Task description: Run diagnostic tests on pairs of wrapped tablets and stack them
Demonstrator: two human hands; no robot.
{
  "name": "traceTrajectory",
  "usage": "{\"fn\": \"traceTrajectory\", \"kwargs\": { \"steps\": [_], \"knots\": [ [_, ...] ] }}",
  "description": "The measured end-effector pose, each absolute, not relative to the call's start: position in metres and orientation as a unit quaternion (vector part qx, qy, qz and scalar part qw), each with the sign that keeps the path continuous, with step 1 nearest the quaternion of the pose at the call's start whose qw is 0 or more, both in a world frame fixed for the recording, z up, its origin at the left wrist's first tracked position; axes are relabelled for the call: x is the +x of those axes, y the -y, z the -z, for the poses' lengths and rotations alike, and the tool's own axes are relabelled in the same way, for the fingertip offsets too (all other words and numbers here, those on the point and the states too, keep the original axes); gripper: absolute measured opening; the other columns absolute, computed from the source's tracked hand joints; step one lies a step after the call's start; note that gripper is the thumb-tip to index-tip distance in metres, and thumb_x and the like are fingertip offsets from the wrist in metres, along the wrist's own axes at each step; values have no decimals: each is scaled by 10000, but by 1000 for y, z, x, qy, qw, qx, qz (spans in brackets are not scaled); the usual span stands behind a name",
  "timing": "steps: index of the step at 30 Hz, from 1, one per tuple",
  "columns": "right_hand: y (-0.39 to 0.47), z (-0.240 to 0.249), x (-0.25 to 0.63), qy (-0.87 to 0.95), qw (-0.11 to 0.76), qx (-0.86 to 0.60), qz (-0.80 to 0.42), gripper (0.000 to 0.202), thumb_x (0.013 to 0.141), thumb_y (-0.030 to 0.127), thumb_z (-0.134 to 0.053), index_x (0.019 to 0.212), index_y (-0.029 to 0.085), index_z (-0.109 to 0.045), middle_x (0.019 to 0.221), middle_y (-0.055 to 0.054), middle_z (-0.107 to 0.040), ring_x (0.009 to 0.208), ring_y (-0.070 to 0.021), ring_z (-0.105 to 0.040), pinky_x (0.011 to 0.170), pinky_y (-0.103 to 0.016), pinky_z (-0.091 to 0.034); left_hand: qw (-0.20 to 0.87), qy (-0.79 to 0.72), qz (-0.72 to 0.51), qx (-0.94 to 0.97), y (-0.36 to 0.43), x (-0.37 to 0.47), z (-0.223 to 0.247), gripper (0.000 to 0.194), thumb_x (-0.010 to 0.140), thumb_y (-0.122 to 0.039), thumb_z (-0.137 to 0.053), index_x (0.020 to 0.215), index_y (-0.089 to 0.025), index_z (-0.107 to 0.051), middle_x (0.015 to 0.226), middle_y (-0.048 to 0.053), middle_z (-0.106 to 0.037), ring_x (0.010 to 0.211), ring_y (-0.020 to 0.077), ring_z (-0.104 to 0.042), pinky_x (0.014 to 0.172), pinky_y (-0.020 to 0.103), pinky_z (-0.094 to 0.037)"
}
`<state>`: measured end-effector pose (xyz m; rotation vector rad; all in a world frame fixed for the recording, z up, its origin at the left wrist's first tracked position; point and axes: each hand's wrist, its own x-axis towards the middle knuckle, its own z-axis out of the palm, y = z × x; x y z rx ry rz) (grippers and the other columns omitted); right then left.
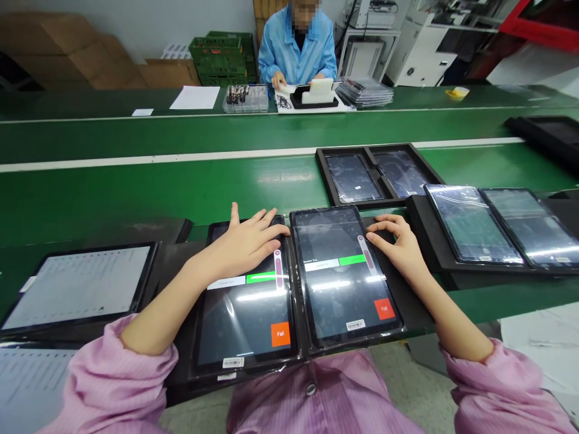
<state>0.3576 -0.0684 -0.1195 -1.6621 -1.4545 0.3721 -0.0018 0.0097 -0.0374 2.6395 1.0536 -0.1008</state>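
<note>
Two tablets lie side by side in front of me, each showing a green bar, a volume slider and a "Fail" box. My left hand (244, 244) is spread over the upper part of the left tablet (244, 319), fingertips at its right edge, palm hiding some of the screen. At the upper right edge of the right tablet (344, 307), my right hand (398, 244) rests with bent fingers, thumb and index tips close together against the side. Neither hand is wrapped round a tablet. Beneath the tablets is a black tray (411, 307).
Another black tray (323, 175) with two tablets sits on the green conveyor (203, 187). More tablets (474, 226) rest on a tray at right; a light-screened tablet (85, 289) lies at left. Across the line, a person in blue (298, 48) works beside a parts box (246, 99).
</note>
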Motion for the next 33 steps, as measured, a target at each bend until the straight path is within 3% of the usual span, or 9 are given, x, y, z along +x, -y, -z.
{"fn": "traceTrajectory", "kwargs": {
  "steps": [6, 13, 33],
  "knots": [
    [69, 119, 359, 601, 422, -663, -147, 357, 829, 612, -731, 977, 299, -818, 1144, -86, -651, 1156, -329, -606, 1100, -568, -418, 112, -360, 34, 926, -10, 0, 42, 510, 1109, -480, -246, 1461, -331, -584, 1692, 133, -388, 1568, 406, -335, 1182, 842, 2],
    [69, 115, 362, 603, 418, -658, -169, 353, 814, 611, -751, 983, 310, -828, 1148, -81, -643, 1171, -329, -613, 1095, -561, -436, 74, -354, 57, 930, -11, 11, 40, 498, 1100, -494, -311, 1454, -320, -614, 1653, 153, -447, 1524, 440, -404, 1216, 799, -112],
    [70, 113, 360, 594, 426, -656, -188, 353, 807, 601, -757, 984, 304, -828, 1159, -82, -632, 1197, -335, -602, 1127, -570, -407, 64, -357, 72, 929, -10, 11, 36, 488, 1113, -453, -306, 1450, -290, -620, 1650, 179, -442, 1525, 431, -408, 1212, 798, -138]
  ]
}}
